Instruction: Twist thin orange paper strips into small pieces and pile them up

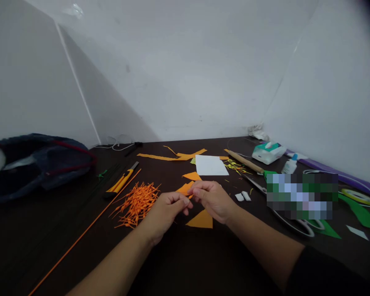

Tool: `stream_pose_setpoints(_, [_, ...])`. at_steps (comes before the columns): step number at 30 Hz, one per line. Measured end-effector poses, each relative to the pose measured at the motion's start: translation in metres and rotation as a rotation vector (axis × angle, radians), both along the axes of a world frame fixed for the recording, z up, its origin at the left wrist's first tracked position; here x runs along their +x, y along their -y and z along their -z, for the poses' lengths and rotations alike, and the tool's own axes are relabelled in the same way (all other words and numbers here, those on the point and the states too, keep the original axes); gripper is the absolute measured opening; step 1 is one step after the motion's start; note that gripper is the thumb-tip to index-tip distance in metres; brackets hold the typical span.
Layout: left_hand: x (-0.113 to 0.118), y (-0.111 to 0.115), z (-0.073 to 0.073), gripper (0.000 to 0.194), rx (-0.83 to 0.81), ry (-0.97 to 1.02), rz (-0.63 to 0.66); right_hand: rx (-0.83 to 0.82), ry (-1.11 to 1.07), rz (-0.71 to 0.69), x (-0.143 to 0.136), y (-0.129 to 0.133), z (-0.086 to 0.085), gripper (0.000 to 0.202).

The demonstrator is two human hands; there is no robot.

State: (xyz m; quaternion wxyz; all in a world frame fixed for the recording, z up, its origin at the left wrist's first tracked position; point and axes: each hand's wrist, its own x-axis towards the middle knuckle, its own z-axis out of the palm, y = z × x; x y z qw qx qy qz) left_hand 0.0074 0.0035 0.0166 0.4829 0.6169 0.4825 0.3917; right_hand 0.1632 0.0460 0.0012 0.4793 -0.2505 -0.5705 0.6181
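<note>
My left hand (169,209) and my right hand (214,199) meet above the dark table, fingertips almost touching. Between the tips is a small orange paper piece (190,196), pinched by my right thumb and forefinger. My left fingers are curled closed beside it; whatever they grip is too small to make out. Left of my left hand lies a pile of thin orange twisted stems with small thickened bulbs (138,203). An orange paper piece (200,220) rests under my hands, and another orange scrap (191,176) lies just beyond them.
A yellow utility knife (121,181) and a long orange stick (89,232) lie left. Beyond my hands are white paper (211,165) and orange strips (172,157). Scissors (283,218), a glue bottle (290,165), a tissue pack (268,153) and green paper (362,211) are on the right.
</note>
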Motion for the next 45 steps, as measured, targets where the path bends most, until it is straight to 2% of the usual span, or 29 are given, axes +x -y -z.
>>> stream_pose_setpoints(2, [-0.001, 0.001, 0.0, 0.021, -0.009, 0.005, 0.025, 0.048, 0.019, 0.073, -0.003, 0.003, -0.001, 0.009])
stream_pose_setpoints(10, [-0.003, 0.001, -0.006, 0.023, 0.028, -0.122, 0.079, 0.159, 0.212, 0.378, -0.012, 0.009, -0.005, 0.027])
stream_pose_setpoints(16, [0.0, 0.002, -0.007, 0.024, 0.143, -0.192, 0.09, 0.199, 0.278, 0.533, -0.015, 0.008, -0.004, 0.037])
stream_pose_setpoints(19, [0.0, 0.002, -0.006, 0.024, 0.132, -0.185, 0.073, 0.15, 0.243, 0.468, -0.013, 0.006, -0.003, 0.033])
stream_pose_setpoints(23, [-0.003, 0.002, -0.005, 0.023, 0.07, -0.125, 0.024, 0.004, 0.068, 0.19, -0.009, 0.003, -0.002, 0.017])
stream_pose_setpoints(26, [-0.005, 0.002, -0.003, 0.023, 0.072, -0.092, 0.025, -0.025, -0.014, 0.102, -0.009, 0.003, -0.001, 0.01])
stream_pose_setpoints(28, [-0.006, 0.002, -0.002, 0.023, 0.075, -0.09, 0.035, -0.022, -0.045, 0.112, -0.01, 0.003, 0.0, 0.006])
stream_pose_setpoints(34, [-0.005, 0.0, -0.002, 0.023, 0.12, -0.136, 0.054, 0.028, 0.016, 0.288, -0.014, 0.002, 0.007, 0.024])
stream_pose_setpoints(38, [-0.002, 0.0, -0.005, 0.024, 0.268, -0.29, 0.041, 0.076, 0.089, 0.419, -0.015, 0.003, 0.009, 0.031])
stream_pose_setpoints(42, [0.0, 0.001, -0.006, 0.02, 0.363, -0.402, -0.02, 0.085, 0.125, 0.413, -0.015, 0.003, 0.008, 0.031])
stream_pose_setpoints(45, [-0.001, 0.0, -0.006, 0.016, 0.39, -0.403, -0.075, 0.062, 0.124, 0.414, -0.016, 0.003, 0.007, 0.031])
